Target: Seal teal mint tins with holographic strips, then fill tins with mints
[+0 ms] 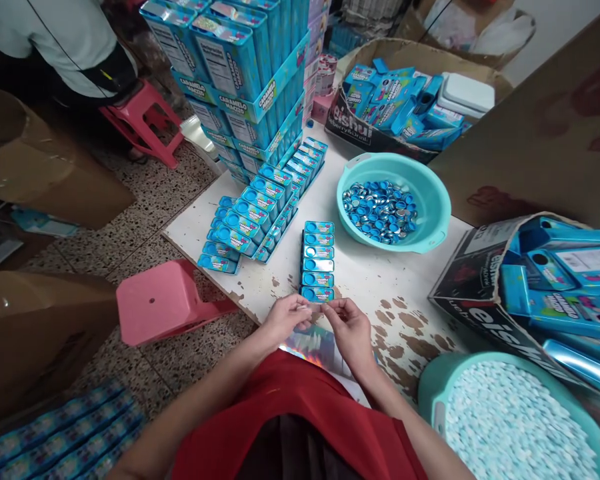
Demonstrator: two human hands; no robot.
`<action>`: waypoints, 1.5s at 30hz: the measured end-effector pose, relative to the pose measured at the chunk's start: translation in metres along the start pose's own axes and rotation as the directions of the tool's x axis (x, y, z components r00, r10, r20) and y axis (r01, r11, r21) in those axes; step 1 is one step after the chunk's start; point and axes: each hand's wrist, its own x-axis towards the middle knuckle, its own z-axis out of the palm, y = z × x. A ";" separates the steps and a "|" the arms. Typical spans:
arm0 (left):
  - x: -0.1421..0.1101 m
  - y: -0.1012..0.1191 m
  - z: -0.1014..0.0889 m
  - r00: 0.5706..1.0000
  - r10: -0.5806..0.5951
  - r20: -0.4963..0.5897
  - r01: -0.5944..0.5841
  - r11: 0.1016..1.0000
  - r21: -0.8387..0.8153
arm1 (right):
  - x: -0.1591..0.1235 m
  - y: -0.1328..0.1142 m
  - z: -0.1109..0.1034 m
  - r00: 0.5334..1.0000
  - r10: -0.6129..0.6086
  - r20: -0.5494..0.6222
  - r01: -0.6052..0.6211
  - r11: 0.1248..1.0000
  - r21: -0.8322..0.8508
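My left hand (pixel 287 316) and my right hand (pixel 350 327) are closed in fingertip pinches that almost meet at the table's front edge. Between them is a thin pale piece (pixel 316 308), too small to name. Just beyond my fingertips, several blue "Caramelo Macizo" tins (pixel 319 280) stand side by side in a row. Most tops show a round blue recess; one has a bright round spot, and another reflects white. Below my hands lies a shiny sheet (pixel 305 343) with rainbow reflections, partly covered by my hands and the red clothing.
A teal basin (pixel 443 200) holds small blue and silver caps (pixel 380 210). Blue packages are stacked high (pixel 240 87) at the back left. Boxes of tins (pixel 350 127) stand behind and right. White-blue pieces fill a tub (pixel 433 380). A pink stool (pixel 155 300) is left; a seated person (pixel 65 47) is beyond.
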 end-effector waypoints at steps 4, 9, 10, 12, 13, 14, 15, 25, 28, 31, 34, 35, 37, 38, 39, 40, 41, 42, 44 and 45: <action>0.004 -0.002 -0.008 0.998 0.009 -0.065 -0.001 0.993 0.116 | 0.002 0.011 0.003 1.000 -0.019 -0.001 0.019 0.996 -0.092; 0.012 0.003 -0.021 0.979 0.174 -0.105 -0.131 0.933 0.334 | 0.017 0.024 0.012 0.977 -0.167 -0.135 0.134 0.965 -0.227; 0.015 0.004 -0.023 0.976 0.193 -0.101 -0.143 0.917 0.371 | 0.020 0.026 0.013 0.973 -0.184 -0.141 0.145 0.958 -0.248; 0.020 0.004 -0.026 0.974 0.210 -0.091 -0.151 0.889 0.432 | 0.026 0.028 0.016 0.970 -0.199 -0.139 0.152 0.944 -0.291; 0.023 0.003 -0.027 0.972 0.219 -0.086 -0.157 0.875 0.458 | 0.028 0.028 0.017 0.969 -0.204 -0.141 0.151 0.937 -0.316; 0.025 0.003 -0.027 0.970 0.230 -0.081 -0.164 0.861 0.482 | 0.030 0.028 0.018 0.967 -0.211 -0.143 0.151 0.928 -0.342; 0.027 0.002 -0.027 0.968 0.240 -0.078 -0.170 0.848 0.502 | 0.031 0.029 0.018 0.965 -0.219 -0.144 0.154 0.918 -0.365; 0.043 -0.016 -0.023 0.979 0.080 -0.187 0.067 0.740 0.669 | 0.042 0.040 0.018 0.946 -0.241 -0.217 0.172 0.940 -0.296; 0.036 -0.019 -0.025 0.963 0.127 -0.238 0.049 0.786 0.616 | 0.040 0.042 0.014 0.955 -0.122 -0.269 0.079 0.983 -0.164; 0.024 -0.020 -0.014 0.964 0.181 -0.197 -0.066 0.874 0.481 | 0.038 0.039 0.014 0.971 -0.062 -0.229 0.032 0.991 -0.134; 0.015 -0.024 0.005 0.989 0.121 -0.080 -0.072 0.888 0.454 | 0.037 0.035 0.018 0.981 -0.033 -0.189 0.009 0.991 -0.130; 0.013 -0.026 0.010 0.992 0.114 -0.057 -0.074 0.879 0.472 | 0.038 0.034 0.019 0.983 -0.025 -0.184 0.002 0.992 -0.123; 0.012 -0.029 0.015 0.994 0.107 -0.035 -0.074 0.856 0.512 | 0.039 0.034 0.021 0.983 -0.020 -0.182 0.000 0.994 -0.109; 0.012 -0.030 0.015 0.995 0.097 -0.035 -0.063 0.839 0.540 | 0.040 0.034 0.021 0.983 -0.027 -0.184 0.008 0.995 -0.101; 0.012 -0.031 0.013 0.996 0.081 -0.039 -0.044 0.813 0.581 | 0.040 0.035 0.021 0.982 -0.037 -0.183 0.021 0.996 -0.091; 0.012 -0.033 0.010 0.997 0.063 -0.043 -0.021 0.773 0.634 | 0.040 0.037 0.020 0.983 -0.048 -0.179 0.034 0.996 -0.077; 0.010 -0.035 0.007 0.998 0.040 -0.050 0.005 0.721 0.693 | 0.039 0.039 0.018 0.983 -0.057 -0.173 0.046 0.997 -0.065; 0.009 -0.038 0.004 0.998 0.021 -0.057 0.029 0.658 0.752 | 0.037 0.042 0.014 0.983 -0.064 -0.172 0.055 0.997 -0.059; 0.003 -0.043 -0.002 0.998 0.014 -0.057 0.042 0.518 0.854 | 0.030 0.050 0.002 0.980 -0.068 -0.187 0.052 0.995 -0.091; 0.001 -0.045 -0.004 0.998 0.030 -0.051 0.032 0.448 0.893 | 0.025 0.055 -0.007 0.980 -0.069 -0.187 0.044 0.989 -0.138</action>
